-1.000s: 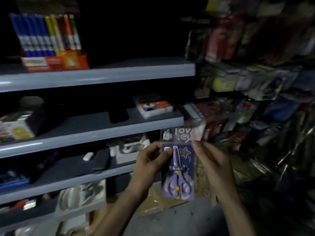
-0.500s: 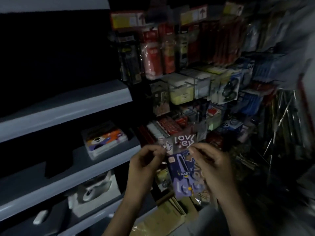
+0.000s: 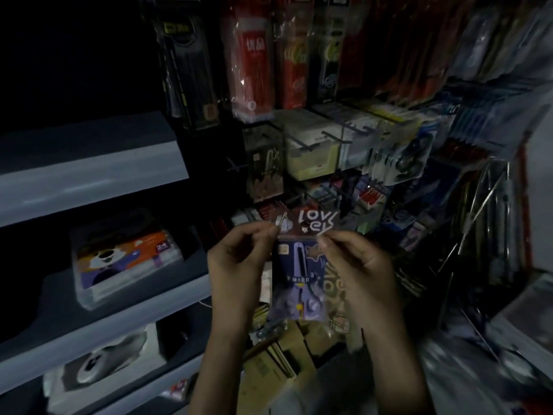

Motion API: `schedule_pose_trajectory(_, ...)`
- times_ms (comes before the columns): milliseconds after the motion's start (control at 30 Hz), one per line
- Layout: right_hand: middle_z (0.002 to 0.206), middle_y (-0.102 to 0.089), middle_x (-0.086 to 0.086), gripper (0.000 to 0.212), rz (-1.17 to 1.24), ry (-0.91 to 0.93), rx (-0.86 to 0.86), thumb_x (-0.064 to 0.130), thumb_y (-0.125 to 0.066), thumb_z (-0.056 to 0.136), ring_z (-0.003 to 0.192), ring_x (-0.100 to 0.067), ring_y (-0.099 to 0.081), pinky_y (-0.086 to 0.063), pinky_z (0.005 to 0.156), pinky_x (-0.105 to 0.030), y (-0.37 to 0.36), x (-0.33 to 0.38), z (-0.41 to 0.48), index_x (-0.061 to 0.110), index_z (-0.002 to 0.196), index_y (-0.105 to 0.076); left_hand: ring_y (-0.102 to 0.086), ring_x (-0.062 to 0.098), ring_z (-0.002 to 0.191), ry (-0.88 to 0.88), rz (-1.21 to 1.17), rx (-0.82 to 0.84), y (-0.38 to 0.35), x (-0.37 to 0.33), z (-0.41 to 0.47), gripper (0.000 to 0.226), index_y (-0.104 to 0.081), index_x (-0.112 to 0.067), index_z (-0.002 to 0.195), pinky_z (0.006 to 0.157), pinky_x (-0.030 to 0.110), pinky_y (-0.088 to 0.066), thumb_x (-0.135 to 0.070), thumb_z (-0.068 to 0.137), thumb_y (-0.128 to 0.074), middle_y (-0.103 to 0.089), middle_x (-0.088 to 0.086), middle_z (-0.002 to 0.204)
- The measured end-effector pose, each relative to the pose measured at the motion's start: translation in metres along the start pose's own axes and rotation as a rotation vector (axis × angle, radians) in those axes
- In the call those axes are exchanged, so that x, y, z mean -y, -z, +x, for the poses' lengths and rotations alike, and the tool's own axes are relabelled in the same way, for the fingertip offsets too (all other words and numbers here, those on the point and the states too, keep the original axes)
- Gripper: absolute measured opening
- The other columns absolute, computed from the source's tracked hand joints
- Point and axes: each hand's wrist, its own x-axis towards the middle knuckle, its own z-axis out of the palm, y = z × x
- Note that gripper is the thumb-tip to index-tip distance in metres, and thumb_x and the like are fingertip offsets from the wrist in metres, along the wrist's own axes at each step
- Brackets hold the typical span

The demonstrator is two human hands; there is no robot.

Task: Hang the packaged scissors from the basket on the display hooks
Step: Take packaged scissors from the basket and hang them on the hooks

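A clear packet of purple scissors with a dark printed header hangs between my two hands in the lower middle of the view. My left hand pinches the packet's upper left corner. My right hand pinches its upper right corner. The header's hang hole sits between my fingertips. Behind the packet is a wall of display hooks crowded with hanging packets. The basket is not in view.
Grey shelves run along the left, holding a flat orange and purple box and white items below. Red and black pen packets hang above. Cardboard boxes lie on the floor under my hands. Bare metal hooks jut out at right.
The view has swung right and closer to the hook wall. Both hands have kept hold of the scissors packet and carried it toward the hanging packets.
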Motion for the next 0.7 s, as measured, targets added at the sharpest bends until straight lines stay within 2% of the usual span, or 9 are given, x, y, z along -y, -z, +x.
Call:
schedule_pose_trajectory(100, 0.094, -0.079, 0.001, 0.006, 0.074, -0.077, -0.016, 0.026, -0.072, 0.093, 0.092, -0.017, -0.075, -0.056, 0.077, -0.032, 0.000, -0.004, 0.020, 0.023, 0.093, -0.078, -0.071, 0.005, 0.078, -0.009, -0.011, -0.026, -0.012, -0.001, 0.013, 0.006, -0.076, -0.006, 0.098, 0.070, 0.021, -0.056, -0.005, 0.096, -0.071, -0.077, -0.006, 0.081)
schedule_pose_trajectory(233, 0.095, -0.079, 0.000, 0.008, 0.064, -0.079, -0.010, 0.028, -0.073, 0.093, 0.094, -0.021, -0.075, -0.058, 0.083, -0.038, 0.008, -0.010, 0.050, 0.023, 0.096, -0.079, -0.074, 0.017, 0.088, -0.036, 0.051, 0.002, -0.026, 0.001, 0.035, 0.011, -0.073, -0.013, 0.109, 0.081, 0.037, -0.061, -0.012, 0.097, -0.072, -0.075, 0.001, 0.083)
schedule_pose_trajectory(400, 0.092, -0.078, 0.007, 0.008, 0.001, -0.034, 0.010, 0.027, -0.072, 0.094, 0.090, -0.009, -0.073, -0.055, 0.070, -0.020, 0.029, -0.019, 0.093, 0.023, 0.100, -0.077, -0.073, 0.009, 0.100, -0.119, 0.247, -0.027, -0.050, -0.001, 0.047, 0.024, -0.070, -0.022, 0.123, 0.088, 0.027, -0.058, -0.020, 0.099, -0.073, -0.075, -0.008, 0.102)
schedule_pose_trajectory(533, 0.092, -0.078, 0.011, 0.013, -0.022, -0.023, 0.086, 0.029, -0.072, 0.095, 0.089, -0.002, -0.072, -0.055, 0.070, -0.018, 0.041, -0.026, 0.131, 0.021, 0.104, -0.077, -0.071, 0.008, 0.102, -0.094, 0.280, -0.074, -0.069, -0.004, 0.058, 0.034, -0.067, -0.024, 0.131, 0.085, 0.023, -0.057, -0.023, 0.097, -0.075, -0.073, -0.006, 0.106)
schedule_pose_trajectory(600, 0.090, -0.077, 0.017, 0.012, -0.019, -0.029, 0.110, 0.028, -0.072, 0.095, 0.086, 0.003, -0.071, -0.057, 0.068, -0.023, 0.038, -0.030, 0.148, 0.021, 0.104, -0.076, -0.072, 0.008, 0.098, -0.084, 0.282, -0.096, -0.078, -0.006, 0.060, 0.028, -0.070, -0.023, 0.124, 0.080, 0.020, -0.056, -0.022, 0.097, -0.075, -0.074, -0.004, 0.103)
schedule_pose_trajectory(700, 0.080, -0.076, 0.018, 0.006, -0.002, 0.016, 0.149, 0.020, -0.073, 0.095, 0.079, 0.005, -0.070, -0.053, 0.067, -0.016, 0.029, -0.032, 0.172, 0.018, 0.099, -0.077, -0.072, 0.015, 0.096, -0.109, 0.258, -0.110, -0.088, -0.007, 0.059, 0.013, -0.073, -0.019, 0.111, 0.081, 0.026, -0.057, -0.021, 0.098, -0.073, -0.074, 0.002, 0.102)
